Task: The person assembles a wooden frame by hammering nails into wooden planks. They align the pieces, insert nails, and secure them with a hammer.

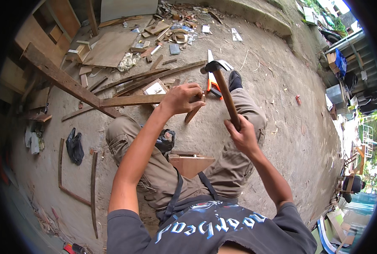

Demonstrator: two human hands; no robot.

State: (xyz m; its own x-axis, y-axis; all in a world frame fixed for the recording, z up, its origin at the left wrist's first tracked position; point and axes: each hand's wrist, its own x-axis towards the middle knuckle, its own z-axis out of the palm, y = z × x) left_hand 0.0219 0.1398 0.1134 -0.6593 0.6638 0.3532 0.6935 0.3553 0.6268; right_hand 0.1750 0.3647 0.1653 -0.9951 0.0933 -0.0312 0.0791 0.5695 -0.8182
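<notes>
A dark wooden frame (133, 100) stands in front of me, with a long beam (61, 78) at its left and a short leg (192, 115) at its right end. My left hand (182, 99) is closed around that right end, its fingers curled by the joint. A tiny dark point shows at the fingertips, too small to name. In my right hand (244, 136) is a claw hammer (225, 91), gripped low on its wooden handle. Its metal head is raised, apart from the frame. Between my thighs sits a wooden box-like piece (191, 166).
An orange-handled handsaw (214, 87) lies beyond the frame, near my right shoe (235, 79). Loose boards (165, 74) and scraps (178, 36) litter the far ground. Black plastic bags (74, 146) and a thin U-shaped wooden frame (75, 195) lie at the left.
</notes>
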